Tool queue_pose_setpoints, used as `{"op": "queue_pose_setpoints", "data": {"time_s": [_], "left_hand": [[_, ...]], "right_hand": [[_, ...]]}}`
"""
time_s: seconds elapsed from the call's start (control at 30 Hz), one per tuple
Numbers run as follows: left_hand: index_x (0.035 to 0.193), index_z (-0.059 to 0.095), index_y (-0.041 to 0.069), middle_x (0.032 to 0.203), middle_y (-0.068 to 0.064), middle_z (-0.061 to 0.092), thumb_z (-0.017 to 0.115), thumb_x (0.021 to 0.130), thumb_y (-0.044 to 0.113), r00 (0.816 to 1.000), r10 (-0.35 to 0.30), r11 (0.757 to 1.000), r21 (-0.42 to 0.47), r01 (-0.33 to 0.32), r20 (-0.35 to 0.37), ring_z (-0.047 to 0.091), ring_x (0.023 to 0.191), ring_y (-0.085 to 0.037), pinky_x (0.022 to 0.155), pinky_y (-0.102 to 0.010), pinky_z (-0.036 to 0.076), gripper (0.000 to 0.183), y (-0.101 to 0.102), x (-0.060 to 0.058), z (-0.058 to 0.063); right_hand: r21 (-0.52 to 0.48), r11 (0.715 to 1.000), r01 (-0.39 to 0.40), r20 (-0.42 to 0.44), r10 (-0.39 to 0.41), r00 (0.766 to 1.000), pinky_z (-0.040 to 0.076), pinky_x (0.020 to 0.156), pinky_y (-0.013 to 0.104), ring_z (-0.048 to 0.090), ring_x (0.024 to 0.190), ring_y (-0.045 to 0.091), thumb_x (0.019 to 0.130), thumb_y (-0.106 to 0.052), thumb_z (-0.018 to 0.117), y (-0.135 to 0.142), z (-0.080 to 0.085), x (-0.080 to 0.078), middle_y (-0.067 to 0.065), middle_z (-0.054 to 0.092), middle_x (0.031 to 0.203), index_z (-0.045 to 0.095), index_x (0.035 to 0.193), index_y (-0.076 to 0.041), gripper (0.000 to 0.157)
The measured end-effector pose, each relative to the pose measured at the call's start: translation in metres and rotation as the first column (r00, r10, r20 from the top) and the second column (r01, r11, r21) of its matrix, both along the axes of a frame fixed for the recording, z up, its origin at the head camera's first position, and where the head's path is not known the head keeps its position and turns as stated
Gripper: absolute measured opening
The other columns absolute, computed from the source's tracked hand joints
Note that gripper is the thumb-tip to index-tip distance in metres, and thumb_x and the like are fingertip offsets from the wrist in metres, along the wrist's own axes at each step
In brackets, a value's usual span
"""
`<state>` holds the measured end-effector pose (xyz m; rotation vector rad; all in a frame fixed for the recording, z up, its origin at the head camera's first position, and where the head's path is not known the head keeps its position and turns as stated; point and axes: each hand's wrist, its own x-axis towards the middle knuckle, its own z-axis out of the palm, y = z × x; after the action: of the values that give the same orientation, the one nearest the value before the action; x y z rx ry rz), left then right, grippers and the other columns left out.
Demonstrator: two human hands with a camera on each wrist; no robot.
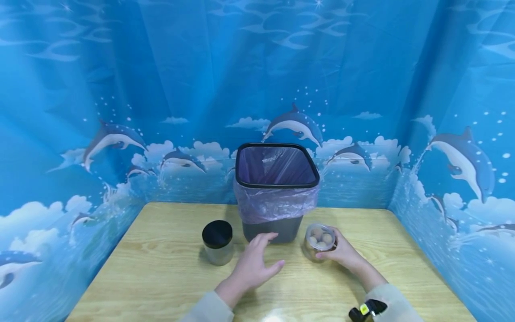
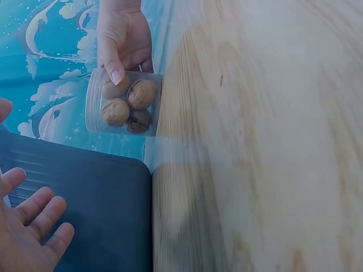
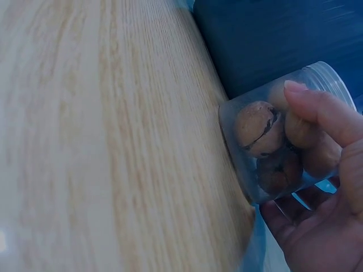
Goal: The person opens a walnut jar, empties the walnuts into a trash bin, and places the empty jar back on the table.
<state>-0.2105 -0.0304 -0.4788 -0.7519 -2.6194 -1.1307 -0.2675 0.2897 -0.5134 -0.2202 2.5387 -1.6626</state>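
A clear plastic jar (image 1: 313, 254) of walnuts (image 3: 260, 128) stands on the table, its top uncovered in the head view. My right hand (image 1: 342, 251) grips the jar from the right, thumb on the near side and fingers round the other. Several walnuts show through the wall, one with a dark crack. My left hand (image 1: 254, 264) hovers in front of the bin with fingers extended and thumb spread, holding nothing. To its left stands a second jar (image 1: 219, 253) with a black lid (image 1: 217, 233); its contents cannot be made out.
A grey bin (image 1: 272, 229) lined with a purple bag (image 1: 277, 203) stands at the back middle, its black rim (image 1: 277, 185) round the open mouth. The wooden table (image 1: 161, 273) meets a blue dolphin-print curtain (image 1: 181, 89) at the back and sides.
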Motion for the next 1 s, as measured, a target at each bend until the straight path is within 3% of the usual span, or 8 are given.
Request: {"op": "queue_pose_setpoints", "data": {"time_s": [0.37,0.67,1.0], "left_hand": [[0.148,0.044,0.018,0.141,-0.002,0.052,0.072,0.088,0.045,1.000,-0.016,0.999,0.028,0.016,0.002,0.054,0.123,-0.022,0.100,-0.049,0.048,0.071,0.011,0.001,-0.003],[0.151,0.041,0.020,0.139,0.000,0.053,0.071,0.087,0.051,0.999,-0.008,0.999,0.047,0.006,0.052,0.053,0.124,-0.021,0.101,-0.047,0.048,0.077,0.025,0.002,-0.004],[0.152,0.040,0.017,0.137,0.001,0.055,0.075,0.083,0.054,0.998,0.003,0.999,0.053,-0.006,0.056,0.053,0.124,-0.020,0.102,-0.046,0.047,0.085,0.033,-0.001,-0.001]], "right_hand": [[0.034,0.999,-0.022,-0.012,0.022,1.000,0.040,0.103,0.040,0.042,0.134,0.041,0.074,-0.014,0.090,-0.002,0.012,0.011,0.024,0.042,0.147,0.030,0.150,-0.002,0.098],[0.010,0.995,-0.095,-0.057,0.095,0.994,0.045,0.096,0.025,0.054,0.122,0.027,0.071,-0.010,0.090,-0.004,0.016,0.023,0.023,0.051,0.138,0.034,0.147,0.000,0.095],[0.074,0.983,-0.167,-0.117,0.175,0.978,0.046,0.096,0.033,0.054,0.120,0.033,0.070,-0.013,0.090,-0.011,0.031,0.031,0.021,0.053,0.136,0.037,0.144,0.001,0.092]]}}
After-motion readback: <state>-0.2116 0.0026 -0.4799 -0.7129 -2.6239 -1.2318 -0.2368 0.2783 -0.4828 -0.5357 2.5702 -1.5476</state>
